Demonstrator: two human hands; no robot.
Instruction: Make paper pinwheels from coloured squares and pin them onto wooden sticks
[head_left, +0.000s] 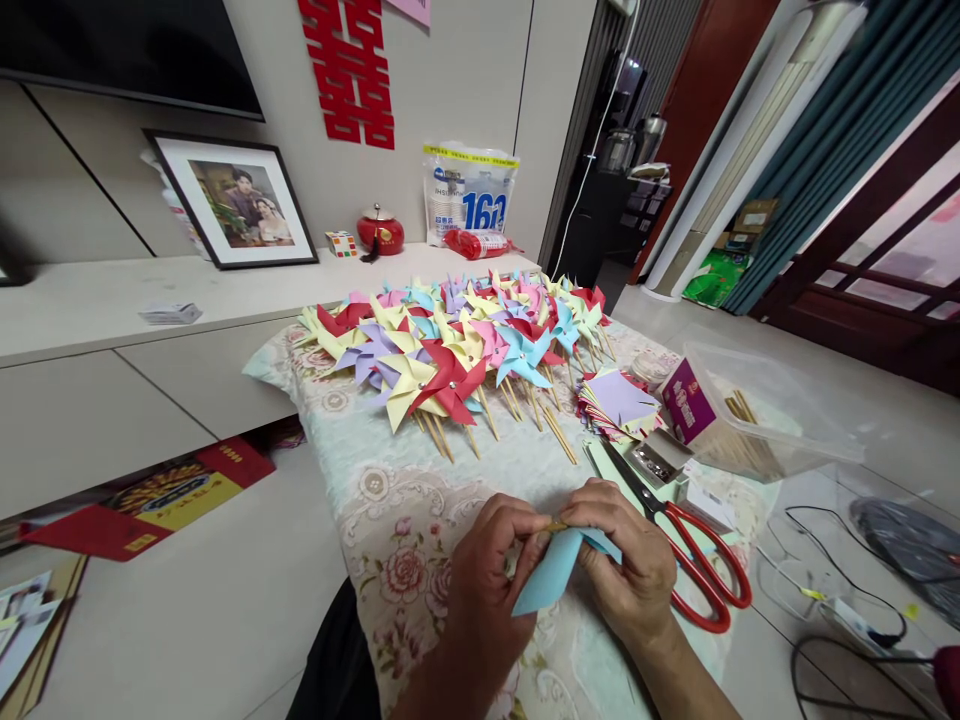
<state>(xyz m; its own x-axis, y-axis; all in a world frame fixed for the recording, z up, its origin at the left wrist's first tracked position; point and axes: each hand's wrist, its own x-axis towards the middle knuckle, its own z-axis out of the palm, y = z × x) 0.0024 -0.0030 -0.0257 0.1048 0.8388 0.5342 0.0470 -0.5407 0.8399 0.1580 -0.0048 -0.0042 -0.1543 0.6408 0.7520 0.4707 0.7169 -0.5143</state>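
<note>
Near the front of the table, both my hands are closed on a light-blue paper pinwheel (551,575), its paper folded over. My left hand (491,560) pinches from the left and my right hand (634,565) from the right, fingertips almost meeting. Between them shows the tan end of what looks like a wooden stick (556,524); the rest of it is hidden. Just right of my right hand lie large scissors (701,570) with red handles. Beyond my hands, many finished pinwheels (450,385) in red, yellow, purple, pink and blue lie in rows, sticks toward me.
Loose sticks (561,436) lie past my hands. Right of them are stacked cut paper squares (619,397), a small box of metal fasteners (658,460) and a clear plastic bin (787,425) holding sticks. Cables (832,600) trail on the floor at right. A white cabinet (247,290) stands behind.
</note>
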